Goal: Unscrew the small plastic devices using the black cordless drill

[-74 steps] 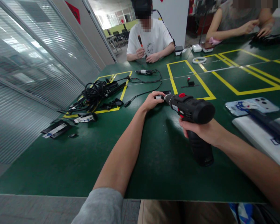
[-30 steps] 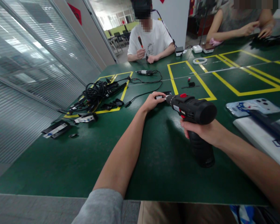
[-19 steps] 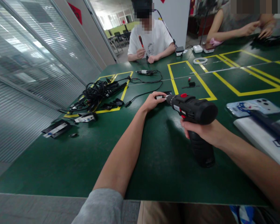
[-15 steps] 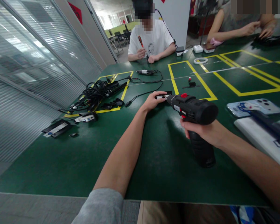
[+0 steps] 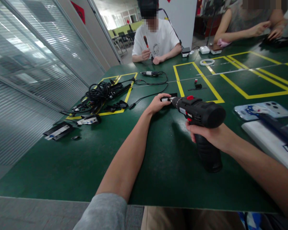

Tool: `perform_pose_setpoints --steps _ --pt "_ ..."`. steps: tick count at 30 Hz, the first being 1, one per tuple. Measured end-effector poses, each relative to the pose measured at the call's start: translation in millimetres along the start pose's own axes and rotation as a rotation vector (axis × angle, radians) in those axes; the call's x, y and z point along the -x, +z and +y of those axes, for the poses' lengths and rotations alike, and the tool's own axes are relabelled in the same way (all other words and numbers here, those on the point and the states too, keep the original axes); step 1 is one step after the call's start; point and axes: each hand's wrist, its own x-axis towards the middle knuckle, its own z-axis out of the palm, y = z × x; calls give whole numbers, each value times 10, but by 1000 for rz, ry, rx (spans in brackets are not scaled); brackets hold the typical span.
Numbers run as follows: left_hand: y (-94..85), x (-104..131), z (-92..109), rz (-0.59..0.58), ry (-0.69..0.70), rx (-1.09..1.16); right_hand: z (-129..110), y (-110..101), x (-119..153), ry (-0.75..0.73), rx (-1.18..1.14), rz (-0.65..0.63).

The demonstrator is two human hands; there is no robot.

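My right hand [image 5: 210, 135] is wrapped round the grip of a black cordless drill [image 5: 199, 111] with red switches. The drill points left and away from me, and its bit meets or nearly meets a small black part with a white label [image 5: 165, 99]. Closed on that part, my left hand [image 5: 158, 103] holds it against the green table. The drill's front end and my fingers cover much of the part, so its exact kind does not show.
Tangled black cables [image 5: 105, 92] lie at left, with a black box [image 5: 59, 131] nearer. A phone [image 5: 261, 110] rests at right beside a white case [image 5: 266, 137]. Across the table one person holds a screwdriver [image 5: 146, 42]; another person's hands [image 5: 265, 30] show at far right.
My hands, the drill and the labelled part keep nearly the same positions. The whole view shifts very slightly, and the screwdriver across the table tilts a little.
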Motion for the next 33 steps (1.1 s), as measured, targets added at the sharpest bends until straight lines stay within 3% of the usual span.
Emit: perform_pose_setpoints --steps 33 --pt "-2 12 -16 -1 2 33 -7 0 -4 6 3 -6"
